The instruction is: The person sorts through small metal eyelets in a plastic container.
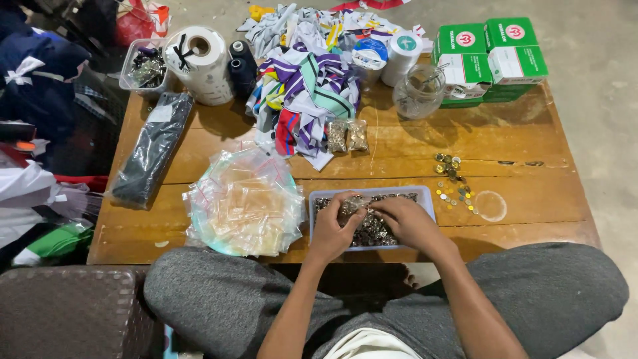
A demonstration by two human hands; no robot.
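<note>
A shallow clear plastic tray (425, 199) full of small metal fasteners sits at the near edge of a low wooden table (518, 143). Both hands hover over it. My left hand (330, 229) pinches a small clear bag (352, 205) partly filled with fasteners. My right hand (407, 221) grips the same bag from the right, fingers curled on it. To the left lies a heap of empty small clear zip bags (242, 199) on a round plate.
Two filled little bags (347, 135) lie mid-table below a pile of striped fabric (307, 90). Loose gold fasteners (453, 179) are scattered right. Green and white boxes (490, 56), a glass jar (419, 92), tape rolls, thread spools, a white roll and a black packet stand around.
</note>
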